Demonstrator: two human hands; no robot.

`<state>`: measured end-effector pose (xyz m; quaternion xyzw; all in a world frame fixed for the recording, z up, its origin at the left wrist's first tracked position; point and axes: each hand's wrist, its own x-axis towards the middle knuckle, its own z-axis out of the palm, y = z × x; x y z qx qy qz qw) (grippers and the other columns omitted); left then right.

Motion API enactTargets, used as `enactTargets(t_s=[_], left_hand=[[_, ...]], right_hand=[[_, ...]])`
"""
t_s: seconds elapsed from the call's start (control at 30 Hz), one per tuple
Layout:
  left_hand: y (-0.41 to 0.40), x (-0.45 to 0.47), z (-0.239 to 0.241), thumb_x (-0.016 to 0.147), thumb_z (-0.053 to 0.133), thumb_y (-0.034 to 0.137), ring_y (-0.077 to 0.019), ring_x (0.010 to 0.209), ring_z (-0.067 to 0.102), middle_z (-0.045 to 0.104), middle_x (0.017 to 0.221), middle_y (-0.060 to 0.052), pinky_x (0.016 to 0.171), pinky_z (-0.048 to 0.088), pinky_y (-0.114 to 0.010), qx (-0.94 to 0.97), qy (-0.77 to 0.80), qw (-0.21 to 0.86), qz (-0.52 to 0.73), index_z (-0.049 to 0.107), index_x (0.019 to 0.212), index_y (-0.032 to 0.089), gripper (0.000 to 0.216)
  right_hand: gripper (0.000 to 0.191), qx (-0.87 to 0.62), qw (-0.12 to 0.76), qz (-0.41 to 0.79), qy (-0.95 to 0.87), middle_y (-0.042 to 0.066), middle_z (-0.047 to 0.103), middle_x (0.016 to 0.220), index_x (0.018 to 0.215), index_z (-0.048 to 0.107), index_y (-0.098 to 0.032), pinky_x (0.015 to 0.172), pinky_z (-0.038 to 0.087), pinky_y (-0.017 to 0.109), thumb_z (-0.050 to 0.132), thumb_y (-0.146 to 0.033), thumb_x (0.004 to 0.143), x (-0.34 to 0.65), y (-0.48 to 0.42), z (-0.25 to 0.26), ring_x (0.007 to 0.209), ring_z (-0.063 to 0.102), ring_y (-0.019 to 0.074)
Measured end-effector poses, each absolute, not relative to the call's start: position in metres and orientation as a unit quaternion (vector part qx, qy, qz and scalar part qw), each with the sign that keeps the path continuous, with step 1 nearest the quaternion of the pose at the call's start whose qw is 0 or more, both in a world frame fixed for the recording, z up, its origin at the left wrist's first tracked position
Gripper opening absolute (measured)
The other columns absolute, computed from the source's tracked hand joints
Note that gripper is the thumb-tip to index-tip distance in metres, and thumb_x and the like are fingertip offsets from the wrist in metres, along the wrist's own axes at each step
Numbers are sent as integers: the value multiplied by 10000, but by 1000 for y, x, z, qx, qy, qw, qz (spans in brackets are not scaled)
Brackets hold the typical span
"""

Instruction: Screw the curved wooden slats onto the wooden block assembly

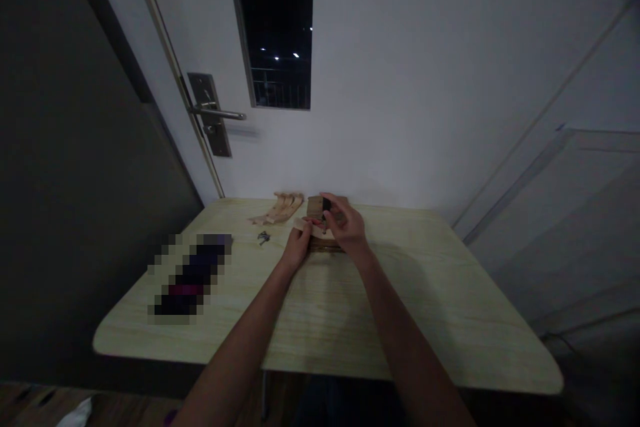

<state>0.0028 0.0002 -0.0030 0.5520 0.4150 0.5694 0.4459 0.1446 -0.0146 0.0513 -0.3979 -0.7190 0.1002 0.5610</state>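
Note:
Near the back of the table, my right hand (349, 225) is closed around a small black-handled screwdriver (327, 204), which stands upright. A bit of bright metal (324, 229) shows below the handle; whether it is the shaft or a screw I cannot tell. My left hand (299, 245) grips a pale wooden piece (301, 223) at the left end of the work. Under and between both hands lie brown wooden parts (327, 244), partly hidden by the fingers. Another brown wooden block (315, 205) is just behind them.
Several curved pale wooden pieces (285, 205) lie at the back left of the table (450, 307). A small heap of metal screws (263, 237) is left of my left hand. A blurred dark object (195, 273) lies farther left. Behind stands a white door with a handle (220, 113).

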Motion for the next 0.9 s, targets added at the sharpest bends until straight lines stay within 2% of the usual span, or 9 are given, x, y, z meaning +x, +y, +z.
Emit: enactTargets(t_s=[0.23,0.4,0.53,0.7,0.9], left_hand=[[-2,2,1,835,535,562,-210,902,608,692,877,-54,889,460,-317,570,410,427,570,642,839,190,388],[-4,2,3,841,522,571,-205,898,597,679,890,-54,895,444,-317,575,412,422,568,647,848,185,406],[-2,2,1,832,525,584,-204,892,602,680,877,-55,886,448,-314,570,404,434,569,643,832,184,417],[-2,1,2,846,527,554,-206,907,615,692,873,-61,907,456,-321,568,405,434,570,648,820,180,394],[-5,1,7,835,531,571,-212,913,610,684,856,-55,919,453,-333,571,405,434,567,642,833,177,409]], right_hand=[[364,-399,569,92,-713,53,693,1138,1234,638,-283,819,565,343,589,-387,889,145,-13,53,846,650,179],[387,-381,578,132,-710,64,672,1226,1282,615,-266,897,556,363,538,-365,916,146,-13,51,1015,662,203],[413,-357,581,186,-707,78,660,1257,1316,590,-254,892,569,352,513,-399,938,147,-11,47,1053,675,205],[380,-366,577,154,-714,66,683,1209,1266,628,-278,868,576,356,566,-399,911,146,-9,48,1038,672,211],[349,-388,580,106,-708,68,700,1134,1206,664,-246,824,564,323,611,-360,881,144,-12,53,960,658,191]])
